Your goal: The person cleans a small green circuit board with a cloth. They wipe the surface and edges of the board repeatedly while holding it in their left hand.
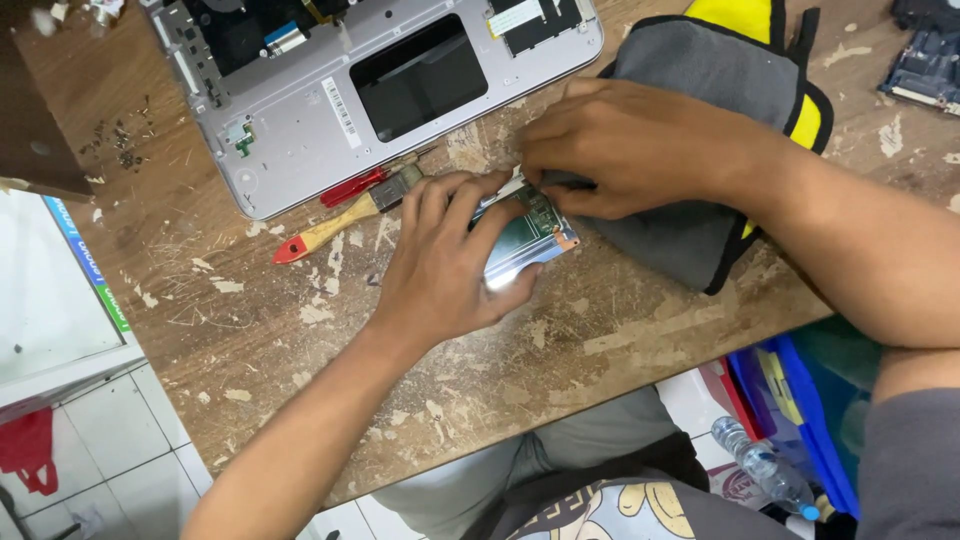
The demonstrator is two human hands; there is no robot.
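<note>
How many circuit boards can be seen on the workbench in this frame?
2: a small green board held by the left hand and right hand, and a blue board at the top right edge. Others may be hidden.

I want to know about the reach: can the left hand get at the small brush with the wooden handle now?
Probably yes, once freed. The brush lies bare on the table just beside the left hand, nothing between them. But that hand now holds the small metal part.
</note>
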